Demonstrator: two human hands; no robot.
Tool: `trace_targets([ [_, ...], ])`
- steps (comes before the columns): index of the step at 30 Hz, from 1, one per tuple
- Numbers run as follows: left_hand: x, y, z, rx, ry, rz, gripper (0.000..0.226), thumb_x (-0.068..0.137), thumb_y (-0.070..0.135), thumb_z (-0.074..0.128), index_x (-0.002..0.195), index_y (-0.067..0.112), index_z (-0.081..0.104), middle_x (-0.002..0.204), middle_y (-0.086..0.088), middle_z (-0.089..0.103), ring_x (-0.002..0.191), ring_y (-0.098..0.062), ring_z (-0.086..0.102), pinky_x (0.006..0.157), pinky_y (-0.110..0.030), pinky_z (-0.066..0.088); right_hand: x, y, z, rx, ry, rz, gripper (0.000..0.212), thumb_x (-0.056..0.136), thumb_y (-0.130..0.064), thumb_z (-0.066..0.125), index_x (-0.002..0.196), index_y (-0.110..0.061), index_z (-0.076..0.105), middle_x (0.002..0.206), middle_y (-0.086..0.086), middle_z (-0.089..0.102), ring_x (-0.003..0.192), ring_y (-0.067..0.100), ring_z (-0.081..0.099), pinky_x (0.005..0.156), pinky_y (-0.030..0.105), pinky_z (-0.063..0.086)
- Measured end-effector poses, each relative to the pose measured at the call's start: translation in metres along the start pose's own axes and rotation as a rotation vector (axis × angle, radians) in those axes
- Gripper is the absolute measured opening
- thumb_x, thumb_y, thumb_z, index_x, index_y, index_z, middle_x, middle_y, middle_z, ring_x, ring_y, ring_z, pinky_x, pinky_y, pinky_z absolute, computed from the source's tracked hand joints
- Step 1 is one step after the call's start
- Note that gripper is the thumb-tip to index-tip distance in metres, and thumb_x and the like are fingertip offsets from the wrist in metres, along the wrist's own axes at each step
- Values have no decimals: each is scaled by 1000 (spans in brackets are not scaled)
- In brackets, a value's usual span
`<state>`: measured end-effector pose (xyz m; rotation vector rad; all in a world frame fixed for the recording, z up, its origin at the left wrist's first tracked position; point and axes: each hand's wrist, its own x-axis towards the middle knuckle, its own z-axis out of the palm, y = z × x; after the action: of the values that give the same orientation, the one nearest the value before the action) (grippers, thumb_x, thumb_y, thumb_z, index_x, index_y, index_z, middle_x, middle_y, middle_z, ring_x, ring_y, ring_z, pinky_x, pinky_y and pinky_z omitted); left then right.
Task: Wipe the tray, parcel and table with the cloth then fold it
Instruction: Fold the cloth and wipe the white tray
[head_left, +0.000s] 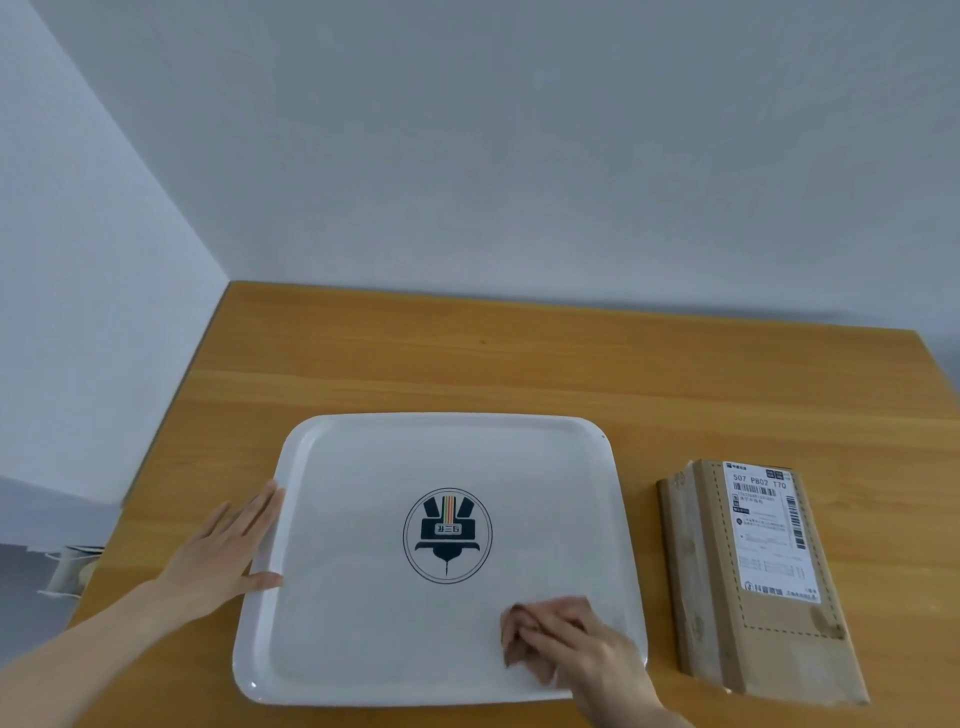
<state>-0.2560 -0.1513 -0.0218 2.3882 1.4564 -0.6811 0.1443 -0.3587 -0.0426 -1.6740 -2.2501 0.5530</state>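
Note:
A white tray (363, 467) with a dark round logo lies on the wooden table (467, 358) in front of me. My left hand (223, 551) rests flat against the tray's left rim, fingers straight and thumb on the rim. My right hand (561, 644) is on the tray's near right corner, fingers curled over a white cloth (602, 616) that is mostly hidden under the hand and blends with the tray. A brown cardboard parcel (763, 644) with a white shipping label lies to the right of the tray, apart from it.
The table stands in a corner, with grey walls at the back and on the left. Its left edge runs close to my left forearm. Below that edge a pale object (72, 569) sits on the floor.

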Motion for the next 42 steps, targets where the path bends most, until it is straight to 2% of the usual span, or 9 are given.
trace_targets([
  [5,-2,1,-3,4,-37,-7,105,86,65,40,134,7,-34,148,2,-32,141,-7,-15,115,-30,-8,27,-4,-22,25,34,121,52,75,-13,61,111,-50,52,89,-42,58,70,1,50,40,18,44],
  [10,-2,4,-5,-21,-11,-3,104,86,63,44,134,8,-31,146,2,-31,146,-12,-8,113,-29,-10,136,29,-60,-57,235,281,49,85,-13,32,109,-40,65,93,-18,69,80,16,62,51,25,45],
  [12,1,6,-5,-25,23,4,104,86,62,47,135,9,-28,146,3,-29,147,-13,-5,113,-29,-10,166,45,-70,-117,230,320,44,85,-14,34,112,-25,68,108,-10,69,88,23,61,60,27,43],
  [17,-2,6,-5,16,4,-21,102,87,61,45,135,12,-30,148,2,-30,146,-13,-9,117,-33,-6,198,42,-47,-59,96,360,37,93,-7,40,115,-26,64,106,-12,64,102,18,55,68,16,36],
  [21,-1,7,-6,13,-10,-29,102,87,62,45,135,11,-30,149,1,-29,146,-14,-10,117,-34,-5,201,28,-32,-88,78,338,42,93,-7,45,126,-29,60,124,-11,61,122,21,45,88,26,39],
  [27,-2,5,-8,20,-42,-18,101,88,63,42,139,10,-28,148,1,-30,146,-13,-12,118,-34,-6,160,1,-28,-120,170,82,32,78,-15,50,93,-28,76,99,-18,70,93,10,60,61,14,43],
  [30,-2,4,-9,6,-47,-9,101,88,63,41,141,11,-27,150,1,-29,145,-12,-14,118,-34,-7,113,-2,-2,-100,185,-65,40,65,3,73,94,-24,75,104,-17,69,91,10,59,58,20,53],
  [38,-2,1,-7,6,-29,27,104,85,68,39,140,10,-27,151,1,-28,146,-13,-12,117,-33,-6,16,-42,6,-80,-172,-122,57,44,-17,85,95,-41,72,107,-26,66,83,3,65,49,13,51],
  [42,5,0,-12,23,-35,48,102,86,66,39,140,11,-28,151,1,-28,144,-11,-16,117,-33,-7,51,-38,-13,56,-109,140,39,86,-24,56,108,-56,55,100,-34,64,82,2,64,53,23,48],
])
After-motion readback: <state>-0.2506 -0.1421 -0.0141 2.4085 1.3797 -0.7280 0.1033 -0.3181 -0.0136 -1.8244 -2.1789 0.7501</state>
